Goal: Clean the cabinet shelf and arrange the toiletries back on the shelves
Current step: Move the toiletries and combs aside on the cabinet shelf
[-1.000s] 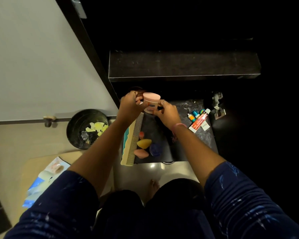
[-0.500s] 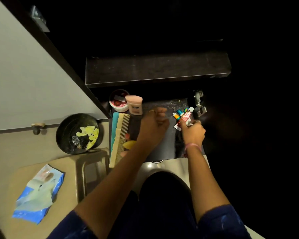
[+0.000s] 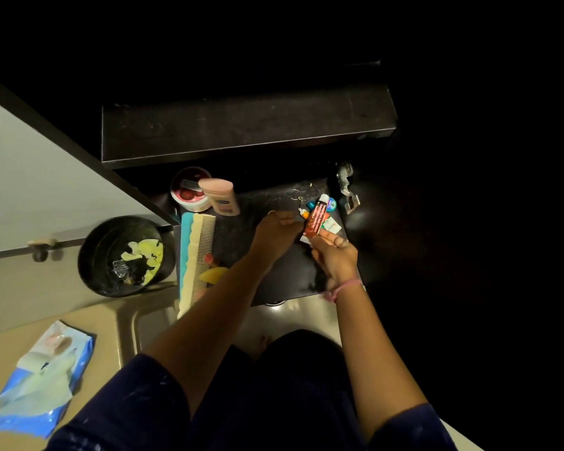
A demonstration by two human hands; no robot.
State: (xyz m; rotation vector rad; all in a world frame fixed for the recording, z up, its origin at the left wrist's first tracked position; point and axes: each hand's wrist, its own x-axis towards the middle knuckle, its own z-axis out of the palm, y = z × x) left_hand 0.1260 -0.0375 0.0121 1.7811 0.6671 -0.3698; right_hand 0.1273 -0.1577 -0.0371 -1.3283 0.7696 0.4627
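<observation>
Our right hand [image 3: 334, 255] grips the red tube [image 3: 316, 220] nr shelf's [image 3: 293, 275] right edge; left hand [image 3: 274, 234] curled w/ nothing in it.

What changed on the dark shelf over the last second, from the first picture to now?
Both hands let go of the pink-lidded jar, now standing beside the round red-and-white tub. The right hand moved right and closed its grip on the red tube; the left hand rests nearby, holding nothing visible. The cream comb, black bowl and blue wipes packet stayed put.
</observation>
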